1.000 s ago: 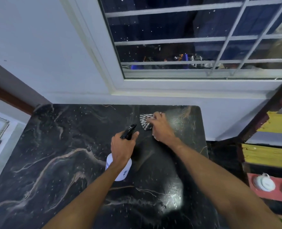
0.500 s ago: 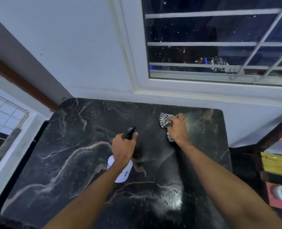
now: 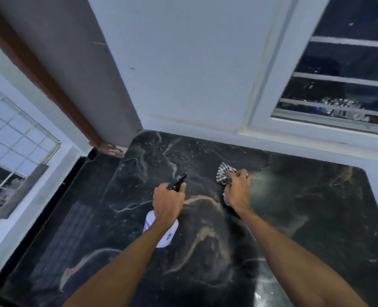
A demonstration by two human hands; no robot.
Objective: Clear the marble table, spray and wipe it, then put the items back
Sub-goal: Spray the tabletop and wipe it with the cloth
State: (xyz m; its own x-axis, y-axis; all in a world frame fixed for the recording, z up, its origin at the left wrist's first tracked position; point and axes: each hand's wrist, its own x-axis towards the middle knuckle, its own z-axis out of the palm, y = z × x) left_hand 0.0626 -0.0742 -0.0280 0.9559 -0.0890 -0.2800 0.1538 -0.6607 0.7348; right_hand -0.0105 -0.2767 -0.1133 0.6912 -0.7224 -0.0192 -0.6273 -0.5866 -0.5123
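The black marble table [image 3: 305,218] with pale veins fills the lower view and is speckled with droplets. My left hand [image 3: 168,201] grips a white spray bottle [image 3: 163,232] with a black trigger head, held above the table's middle and pointing away from me. My right hand [image 3: 238,189] presses a black-and-white striped cloth [image 3: 224,172] onto the marble toward the back. A hazy wet patch lies just right of that hand.
A white wall rises directly behind the table. A barred window [image 3: 338,85] sits at the upper right. A brown door frame [image 3: 39,69] and a second gridded window [image 3: 11,140] are on the left, past the table's left edge.
The view has swung left, so the shelf on the right has left the frame. Both hands keep their grips; the cloth hand has stayed near the back of the table.
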